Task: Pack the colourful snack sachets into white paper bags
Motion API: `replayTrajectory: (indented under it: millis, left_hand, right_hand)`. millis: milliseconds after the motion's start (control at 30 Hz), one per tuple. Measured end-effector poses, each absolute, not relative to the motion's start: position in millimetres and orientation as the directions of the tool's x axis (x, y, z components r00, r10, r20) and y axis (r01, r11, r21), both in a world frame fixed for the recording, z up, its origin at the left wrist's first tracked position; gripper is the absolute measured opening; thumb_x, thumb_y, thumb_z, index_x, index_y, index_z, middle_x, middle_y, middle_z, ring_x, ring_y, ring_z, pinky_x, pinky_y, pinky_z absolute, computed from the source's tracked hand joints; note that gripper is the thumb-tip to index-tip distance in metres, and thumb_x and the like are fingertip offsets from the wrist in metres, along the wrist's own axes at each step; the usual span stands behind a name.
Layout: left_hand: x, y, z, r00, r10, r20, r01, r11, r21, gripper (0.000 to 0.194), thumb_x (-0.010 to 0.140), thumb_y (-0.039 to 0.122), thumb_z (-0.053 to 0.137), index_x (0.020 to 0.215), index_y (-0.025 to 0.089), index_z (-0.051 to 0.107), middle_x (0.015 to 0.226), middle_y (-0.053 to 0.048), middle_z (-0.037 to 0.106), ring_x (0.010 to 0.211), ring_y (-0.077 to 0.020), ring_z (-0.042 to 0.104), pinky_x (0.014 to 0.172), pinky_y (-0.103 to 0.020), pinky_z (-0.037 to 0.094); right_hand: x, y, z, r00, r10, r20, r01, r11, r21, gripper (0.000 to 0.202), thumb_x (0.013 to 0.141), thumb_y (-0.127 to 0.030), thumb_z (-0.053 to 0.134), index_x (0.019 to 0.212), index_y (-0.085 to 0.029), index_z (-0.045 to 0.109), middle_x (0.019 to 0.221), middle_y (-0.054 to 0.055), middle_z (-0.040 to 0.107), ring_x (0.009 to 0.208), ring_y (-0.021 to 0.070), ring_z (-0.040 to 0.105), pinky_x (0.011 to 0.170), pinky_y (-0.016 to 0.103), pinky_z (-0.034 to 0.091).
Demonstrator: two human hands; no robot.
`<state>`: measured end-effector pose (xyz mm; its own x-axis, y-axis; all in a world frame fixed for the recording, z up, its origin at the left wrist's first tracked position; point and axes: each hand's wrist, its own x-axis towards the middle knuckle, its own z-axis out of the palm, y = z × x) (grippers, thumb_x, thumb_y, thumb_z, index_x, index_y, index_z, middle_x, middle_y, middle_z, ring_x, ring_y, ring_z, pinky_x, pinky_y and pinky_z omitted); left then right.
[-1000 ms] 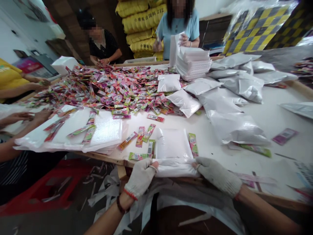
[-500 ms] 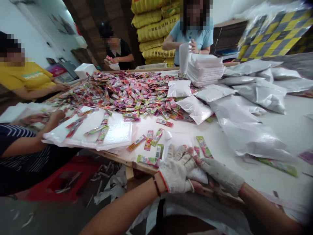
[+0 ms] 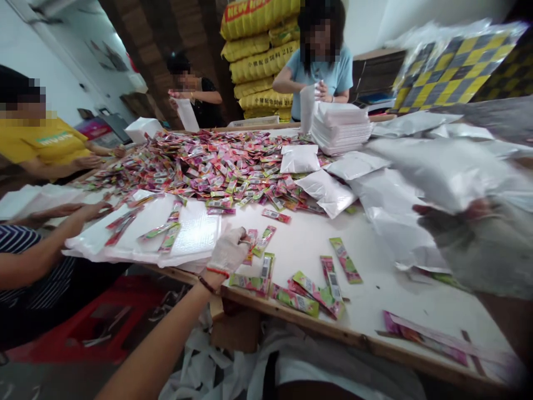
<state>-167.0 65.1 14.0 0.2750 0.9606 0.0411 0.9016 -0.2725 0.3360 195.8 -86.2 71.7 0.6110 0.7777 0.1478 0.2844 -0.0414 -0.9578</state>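
My left hand, in a pale fingerless glove, is at the front edge of the table with its fingers curled down onto a pink-and-orange sachet. More pink and green sachets lie loose to its right. My right hand, gloved and blurred, grips a filled white mailer bag at the right, thumb and fingertips showing at its near edge. Behind and below that bag lie other filled white mailer bags.
A large heap of sachets covers the middle of the table. Flat white padded mailers lie at left, and another stack stands behind. Several co-workers sit or stand around. A red stool is below left.
My hands have parted. The left moved left onto the sachets; the right swung up and right with a white mailer bag, uncovering sachets at the table edge.
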Motion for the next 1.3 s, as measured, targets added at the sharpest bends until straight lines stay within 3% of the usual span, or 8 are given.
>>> replayTrajectory:
  millis: [133, 233, 400, 633, 800, 933, 1167, 1300]
  left_hand:
    - [-154.7, 94.8, 12.4, 0.149, 0.974, -0.169, 0.986, -0.135, 0.094, 0.031, 0.076, 0.037, 0.044, 0.084, 0.017, 0.067, 0.093, -0.014, 0.068, 0.085, -0.0250, 0.063, 0.066, -0.029, 0.042]
    - [-144.1, 104.2, 2.5, 0.142, 0.940, -0.310, 0.990, -0.132, 0.055, 0.034, 0.069, 0.038, 0.052, 0.083, 0.012, 0.068, 0.097, -0.021, 0.068, 0.089, -0.0292, 0.063, 0.067, -0.030, 0.043]
    - [-146.3, 91.1, -9.4, 0.190, 0.933, -0.305, 0.976, -0.145, 0.163, 0.024, 0.075, 0.036, 0.049, 0.082, 0.019, 0.064, 0.079, -0.006, 0.069, 0.070, -0.0168, 0.063, 0.058, -0.023, 0.041]
    - [-167.8, 91.6, 10.4, 0.075, 0.996, -0.057, 0.934, -0.050, 0.354, 0.029, 0.077, 0.023, 0.050, 0.106, 0.020, 0.048, 0.080, -0.004, 0.064, 0.067, -0.0156, 0.060, 0.060, -0.023, 0.040]
    - [-172.2, 93.5, -5.9, 0.108, 0.973, -0.204, 0.978, -0.067, 0.197, 0.024, 0.072, 0.023, 0.057, 0.095, 0.018, 0.055, 0.083, -0.011, 0.065, 0.076, -0.0239, 0.063, 0.065, -0.031, 0.045]
    - [-167.8, 84.1, -13.4, 0.163, 0.979, -0.122, 0.975, -0.141, 0.171, 0.017, 0.074, 0.013, 0.048, 0.085, 0.019, 0.059, 0.090, -0.012, 0.064, 0.085, -0.0263, 0.062, 0.072, -0.036, 0.046]
    - [-141.5, 150.7, 4.2, 0.228, 0.971, 0.073, 0.893, -0.239, 0.382, 0.031, 0.081, 0.017, 0.045, 0.112, 0.017, 0.049, 0.095, -0.008, 0.064, 0.091, -0.0201, 0.061, 0.079, -0.027, 0.045]
    - [-116.7, 238.2, 9.3, 0.169, 0.984, 0.058, 0.937, -0.178, 0.299, 0.040, 0.085, 0.021, 0.043, 0.125, 0.014, 0.041, 0.108, -0.016, 0.061, 0.100, -0.0224, 0.059, 0.083, -0.029, 0.044]
  right_hand:
    - [189.5, -63.9, 41.1, 0.572, 0.818, 0.058, 0.222, -0.086, -0.971, 0.018, 0.079, -0.043, 0.048, 0.080, -0.025, 0.050, 0.079, 0.005, 0.059, 0.066, 0.0187, 0.057, 0.059, 0.032, 0.044]
    - [168.6, -48.9, -0.9, 0.368, 0.913, -0.179, 0.652, -0.390, -0.650, 0.018, 0.076, -0.039, 0.051, 0.076, -0.021, 0.053, 0.064, 0.004, 0.057, 0.058, 0.0180, 0.053, 0.055, 0.030, 0.038]
    - [154.5, -35.3, -39.2, 0.200, 0.948, -0.249, 0.931, -0.263, -0.252, 0.016, 0.081, -0.029, 0.045, 0.079, -0.017, 0.055, 0.080, 0.012, 0.063, 0.068, 0.0199, 0.056, 0.059, 0.029, 0.034]
    - [114.1, 35.1, -19.9, -0.044, 0.998, 0.053, 0.915, 0.061, -0.398, 0.023, 0.087, -0.017, 0.035, 0.103, -0.015, 0.051, 0.085, 0.009, 0.064, 0.073, 0.0165, 0.056, 0.064, 0.025, 0.036]
    - [57.5, 106.7, -21.2, -0.063, 0.996, -0.062, 0.938, 0.038, -0.344, 0.036, 0.082, -0.030, 0.053, 0.114, -0.013, 0.052, 0.101, 0.016, 0.065, 0.086, 0.0225, 0.061, 0.070, 0.028, 0.039]
    - [53.3, 120.9, -31.0, -0.063, 0.993, -0.097, 0.959, 0.033, -0.282, 0.025, 0.085, -0.026, 0.048, 0.102, -0.014, 0.061, 0.093, 0.017, 0.067, 0.084, 0.0242, 0.063, 0.069, 0.030, 0.041]
    - [75.1, 153.8, -15.2, -0.123, 0.992, 0.041, 0.956, 0.130, -0.262, 0.024, 0.087, -0.023, 0.041, 0.101, -0.014, 0.059, 0.112, 0.014, 0.059, 0.102, 0.0211, 0.056, 0.083, 0.026, 0.039]
    - [80.3, 214.2, -11.2, -0.016, 0.999, 0.029, 0.965, 0.023, -0.263, 0.029, 0.087, -0.023, 0.040, 0.108, -0.011, 0.056, 0.107, 0.017, 0.062, 0.096, 0.0234, 0.059, 0.078, 0.029, 0.041]
